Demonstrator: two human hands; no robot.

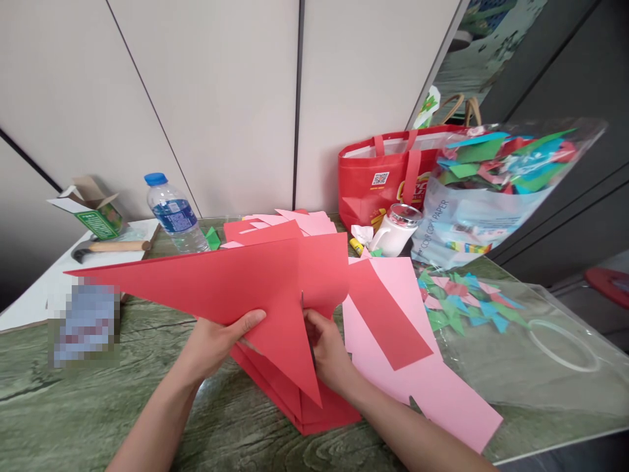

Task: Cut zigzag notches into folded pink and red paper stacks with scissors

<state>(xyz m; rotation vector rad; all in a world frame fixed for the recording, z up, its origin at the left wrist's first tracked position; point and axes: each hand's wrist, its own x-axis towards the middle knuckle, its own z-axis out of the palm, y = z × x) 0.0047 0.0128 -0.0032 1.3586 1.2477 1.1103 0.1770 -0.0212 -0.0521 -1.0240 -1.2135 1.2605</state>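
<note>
A large folded sheet of red paper (221,278) is raised over the table, its long point toward the left. My left hand (216,344) grips its lower edge, thumb on top and fingers hidden behind. Closed at the sheet's right part is my right hand (328,347), around scissors (311,344); only narrow dark strips of the blades show against the paper, and the handles are hidden. Below both hands lies more folded red paper (299,416). Pink sheets (383,288) with a red strip (390,318) across them are to the right.
Behind stand a water bottle (174,213), a white mug (396,229) and a red bag (361,180). A hammer (113,247) and green box (95,213) are left. Plastic bags (457,223) of coloured paper scraps (466,301) lie right. A wall (236,111) rises behind the table (59,406).
</note>
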